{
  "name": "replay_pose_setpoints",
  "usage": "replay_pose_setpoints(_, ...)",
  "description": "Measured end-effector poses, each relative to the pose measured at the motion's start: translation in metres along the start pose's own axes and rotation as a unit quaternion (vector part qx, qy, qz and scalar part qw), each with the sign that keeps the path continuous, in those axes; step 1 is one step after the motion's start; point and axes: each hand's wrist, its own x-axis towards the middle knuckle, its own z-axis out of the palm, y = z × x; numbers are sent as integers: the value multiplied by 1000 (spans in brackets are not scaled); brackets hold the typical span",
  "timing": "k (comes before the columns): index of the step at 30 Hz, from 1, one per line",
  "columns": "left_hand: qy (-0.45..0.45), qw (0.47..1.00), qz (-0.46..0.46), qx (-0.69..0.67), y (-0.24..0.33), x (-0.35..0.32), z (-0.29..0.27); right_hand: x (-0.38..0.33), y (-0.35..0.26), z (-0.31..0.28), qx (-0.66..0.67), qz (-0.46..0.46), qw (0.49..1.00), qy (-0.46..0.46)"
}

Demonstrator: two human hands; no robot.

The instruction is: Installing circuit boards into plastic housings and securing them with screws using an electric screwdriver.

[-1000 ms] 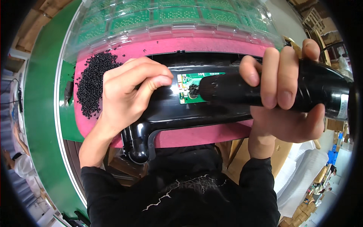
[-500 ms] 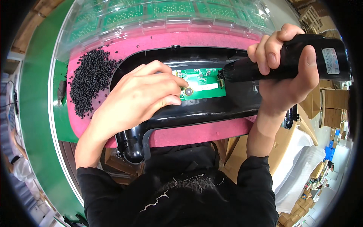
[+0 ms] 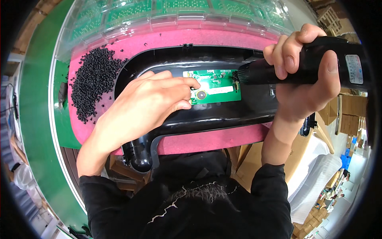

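My left hand point(image 3: 153, 101) reaches into a long black plastic housing point(image 3: 191, 119). Its index finger and thumb are closed on the left end of a green circuit board point(image 3: 217, 96), which lies inside the housing. Beside those fingertips is a round part point(image 3: 201, 95) on the board. My right hand point(image 3: 300, 75) is wrapped round a black electric screwdriver point(image 3: 258, 72), held almost level. Its ribbed nose is at the right end of the board, over a small dark part there; the tip itself cannot be made out.
A heap of small black screws point(image 3: 93, 81) lies on the pink mat point(image 3: 187, 144), left of the housing. Behind it, clear plastic trays point(image 3: 159, 19) hold several green boards. A green table surface point(image 3: 36, 99) extends at the left; cardboard boxes point(image 3: 354, 111) stand at the right.
The housing, board and screwdriver appear very slightly farther right in the picture. Both hands keep their grips, and the screwdriver's nose stays at the board's right end.
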Motion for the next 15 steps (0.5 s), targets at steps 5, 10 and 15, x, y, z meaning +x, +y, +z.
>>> replay_pose_setpoints(5,6,1000,-14,4,1,-2,4,-2,-1,1,-8,6,1000,9)
replay_pose_setpoints(10,12,1000,3,8,2,-1,4,0,-1,3,-38,21,999,33)
replay_pose_setpoints(15,19,1000,11,1,-2,-2,6,5,7,4,-20,44,999,-10)
